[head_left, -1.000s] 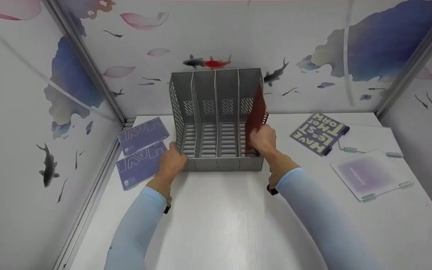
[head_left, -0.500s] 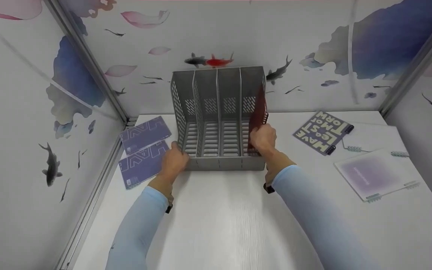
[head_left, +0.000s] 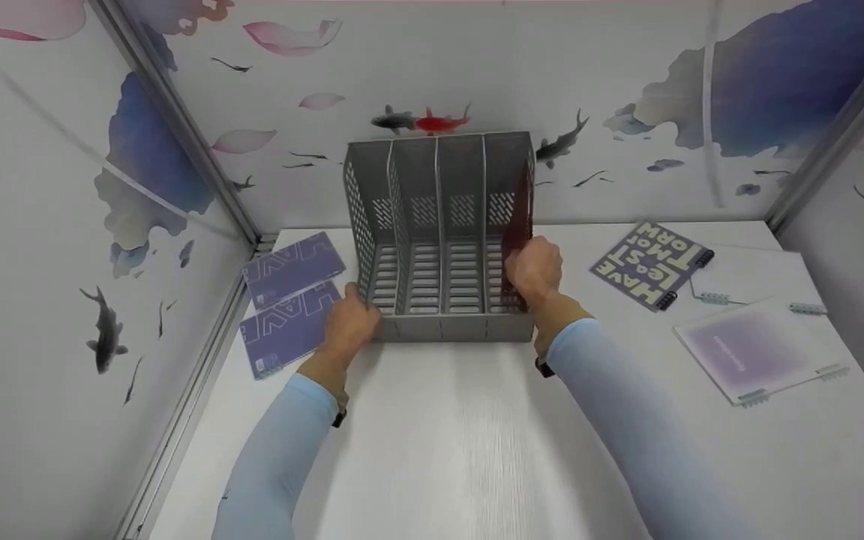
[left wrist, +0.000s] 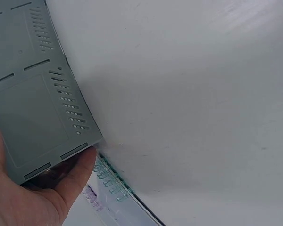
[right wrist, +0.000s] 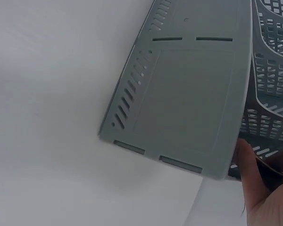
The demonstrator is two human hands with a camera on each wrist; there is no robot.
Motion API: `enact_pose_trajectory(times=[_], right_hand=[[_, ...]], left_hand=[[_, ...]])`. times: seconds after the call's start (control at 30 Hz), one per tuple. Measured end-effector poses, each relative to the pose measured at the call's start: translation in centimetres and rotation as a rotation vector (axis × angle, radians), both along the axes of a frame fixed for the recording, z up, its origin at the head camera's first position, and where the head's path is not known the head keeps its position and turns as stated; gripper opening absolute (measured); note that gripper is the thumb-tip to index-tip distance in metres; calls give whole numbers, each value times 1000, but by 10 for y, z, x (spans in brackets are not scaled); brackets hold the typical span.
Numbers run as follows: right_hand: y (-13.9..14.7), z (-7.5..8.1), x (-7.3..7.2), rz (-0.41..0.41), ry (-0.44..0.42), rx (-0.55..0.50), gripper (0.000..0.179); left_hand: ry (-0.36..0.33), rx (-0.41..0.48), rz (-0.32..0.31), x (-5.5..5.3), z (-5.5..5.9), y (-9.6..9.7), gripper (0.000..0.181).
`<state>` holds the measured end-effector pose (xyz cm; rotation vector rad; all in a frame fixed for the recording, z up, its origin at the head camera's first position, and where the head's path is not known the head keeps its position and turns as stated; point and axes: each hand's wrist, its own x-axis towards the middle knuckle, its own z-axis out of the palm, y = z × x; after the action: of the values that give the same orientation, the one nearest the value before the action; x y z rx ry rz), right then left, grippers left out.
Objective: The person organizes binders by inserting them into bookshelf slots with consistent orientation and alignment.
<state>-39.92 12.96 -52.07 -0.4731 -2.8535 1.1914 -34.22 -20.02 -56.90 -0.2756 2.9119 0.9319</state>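
A grey file organizer (head_left: pixel 432 328) with upright dividers stands against the back wall. My left hand (head_left: pixel 353 319) grips its left front corner, and in the left wrist view the thumb and fingers wrap the organizer's edge (left wrist: pixel 35 120). Inside the rightmost compartment, a dark red spiral notebook (head_left: pixel 518 214) stands on edge along the right side wall. My right hand (head_left: pixel 535 268) pinches its near lower part. The right wrist view has the fingers (right wrist: pixel 249 176) beside the organizer's corner, the notebook's thin edge between them and the notebook mostly hidden.
Two purple notebooks (head_left: pixel 293 268) lie left of the organizer, the nearer partly under my left hand in the head view. To the right lie a dark notebook with yellow-green lettering (head_left: pixel 651 266), a white spiral notebook (head_left: pixel 747 274) and a white-and-purple one (head_left: pixel 758 356).
The red notebook has shifted right, close against the organizer's right side wall, with my right hand still holding it. My left hand keeps its grip on the left corner.
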Motion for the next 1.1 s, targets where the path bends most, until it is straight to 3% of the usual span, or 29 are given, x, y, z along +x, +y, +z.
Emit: enact_pose_trajectory(times=[0.2, 0.3, 0.67, 1.1], right_hand=[[6, 3, 4, 94, 9, 246, 33], [12, 1, 2, 114, -11, 314, 33], [26, -5, -1, 103, -7, 261, 40], [28, -3, 5, 126, 10, 252, 44]], left_hand=[[13, -29, -3, 0, 0, 1, 67], [18, -40, -4, 0, 1, 1, 66], [20, -21, -10, -2, -1, 1, 66], [24, -43, 0, -1, -2, 1, 64]])
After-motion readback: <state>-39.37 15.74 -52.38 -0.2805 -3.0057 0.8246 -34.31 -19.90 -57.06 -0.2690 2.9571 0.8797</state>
